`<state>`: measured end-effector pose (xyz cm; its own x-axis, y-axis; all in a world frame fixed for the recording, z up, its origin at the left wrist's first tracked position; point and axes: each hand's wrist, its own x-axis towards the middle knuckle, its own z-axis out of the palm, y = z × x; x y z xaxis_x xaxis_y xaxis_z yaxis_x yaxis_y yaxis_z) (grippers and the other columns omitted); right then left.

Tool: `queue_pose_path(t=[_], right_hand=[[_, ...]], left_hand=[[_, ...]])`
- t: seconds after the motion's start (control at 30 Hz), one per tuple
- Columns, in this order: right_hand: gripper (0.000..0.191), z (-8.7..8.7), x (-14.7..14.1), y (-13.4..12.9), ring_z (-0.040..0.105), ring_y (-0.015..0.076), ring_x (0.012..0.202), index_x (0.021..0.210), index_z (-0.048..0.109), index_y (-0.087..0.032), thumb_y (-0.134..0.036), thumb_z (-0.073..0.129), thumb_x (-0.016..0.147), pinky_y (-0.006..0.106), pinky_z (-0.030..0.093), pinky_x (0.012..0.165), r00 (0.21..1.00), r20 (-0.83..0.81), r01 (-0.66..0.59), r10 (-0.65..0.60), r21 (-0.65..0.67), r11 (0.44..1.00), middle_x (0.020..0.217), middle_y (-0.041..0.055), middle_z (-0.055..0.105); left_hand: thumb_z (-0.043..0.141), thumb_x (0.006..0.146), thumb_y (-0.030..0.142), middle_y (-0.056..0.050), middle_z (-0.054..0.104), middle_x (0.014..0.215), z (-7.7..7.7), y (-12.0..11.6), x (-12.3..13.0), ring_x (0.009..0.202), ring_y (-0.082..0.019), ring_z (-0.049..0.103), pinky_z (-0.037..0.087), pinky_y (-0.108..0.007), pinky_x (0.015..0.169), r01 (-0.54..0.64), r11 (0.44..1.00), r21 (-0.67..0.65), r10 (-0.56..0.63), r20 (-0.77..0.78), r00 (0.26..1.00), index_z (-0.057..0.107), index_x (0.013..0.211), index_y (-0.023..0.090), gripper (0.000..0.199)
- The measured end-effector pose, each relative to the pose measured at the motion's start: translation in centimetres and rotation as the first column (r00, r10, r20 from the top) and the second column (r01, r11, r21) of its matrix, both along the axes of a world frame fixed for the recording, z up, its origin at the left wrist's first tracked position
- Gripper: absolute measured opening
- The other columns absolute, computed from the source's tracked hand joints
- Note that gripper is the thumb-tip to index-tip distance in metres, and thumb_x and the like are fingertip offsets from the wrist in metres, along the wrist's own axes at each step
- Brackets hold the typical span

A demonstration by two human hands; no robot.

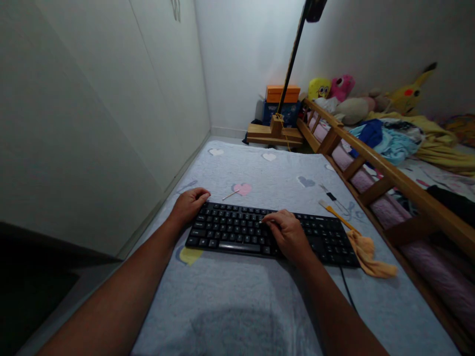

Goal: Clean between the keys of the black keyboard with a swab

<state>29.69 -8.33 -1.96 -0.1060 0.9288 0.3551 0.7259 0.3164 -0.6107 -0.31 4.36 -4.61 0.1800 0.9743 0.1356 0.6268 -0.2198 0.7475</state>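
Note:
A black keyboard (230, 230) lies flat on a pale blanket with heart prints. My left hand (190, 203) is closed at the keyboard's far left corner, thumb and fingers against its edge. Over the right part of the letter keys, my right hand (287, 232) is closed in a pinch. A small pale tip shows at its fingertips; most of what it holds is hidden. Beyond the keyboard lies a thin white cotton swab (230, 195). To the right are a yellow-handled brush (339, 216), a slim tool with a black grip (331, 197) and an orange cloth (367, 254).
The blanket (237, 296) covers the surface under the keyboard. A wooden bed rail (386, 173) runs along the right, with clothes and plush toys behind it. White cabinet doors (111, 99) stand at left. A wooden stand (275, 129) with a black pole is at the back.

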Motion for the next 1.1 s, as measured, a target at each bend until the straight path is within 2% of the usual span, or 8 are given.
queue_pose_path(t=[0.4, 0.77, 1.1], right_hand=[[0.019, 1.0, -0.5, -0.7, 0.060, 0.0198, 0.084, 0.087, 0.069, -0.021, -0.012, 0.053, 0.090, 0.036, 0.043, 0.084, 0.996, 0.069, -0.048, 0.051, -0.054, 0.997, 0.082, 0.0043, 0.068], [0.019, -0.3, -0.3, 0.2, 0.062, 0.0212, 0.089, 0.091, 0.071, -0.022, -0.013, 0.055, 0.090, 0.037, 0.044, 0.085, 1.000, 0.006, -0.002, 0.002, 0.001, 1.000, 0.088, 0.0054, 0.071], [0.019, 0.0, -0.8, 0.6, 0.062, 0.0206, 0.086, 0.091, 0.073, -0.022, -0.014, 0.056, 0.090, 0.037, 0.044, 0.084, 1.000, 0.012, -0.009, 0.009, 0.005, 1.000, 0.085, 0.0050, 0.071]], left_hand=[[0.052, 0.086, 0.047, -0.003, 0.073, 0.085, -0.1, 0.1, -0.1, 0.083, -0.025, 0.066, 0.048, -0.035, 0.080, 0.000, 1.000, 0.002, 0.000, -0.002, 1.000, 0.070, 0.087, 0.019, 0.034], [0.052, 0.085, 0.047, -0.004, 0.073, 0.084, 0.1, 0.0, 0.1, 0.081, -0.025, 0.065, 0.049, -0.035, 0.080, -0.007, 1.000, -0.015, 0.007, 0.003, 1.000, 0.071, 0.087, 0.018, 0.035], [0.051, 0.085, 0.048, -0.003, 0.072, 0.083, 0.0, 0.0, 0.1, 0.081, -0.023, 0.064, 0.047, -0.033, 0.077, 0.006, 1.000, -0.009, -0.006, 0.016, 1.000, 0.070, 0.086, 0.018, 0.036]])
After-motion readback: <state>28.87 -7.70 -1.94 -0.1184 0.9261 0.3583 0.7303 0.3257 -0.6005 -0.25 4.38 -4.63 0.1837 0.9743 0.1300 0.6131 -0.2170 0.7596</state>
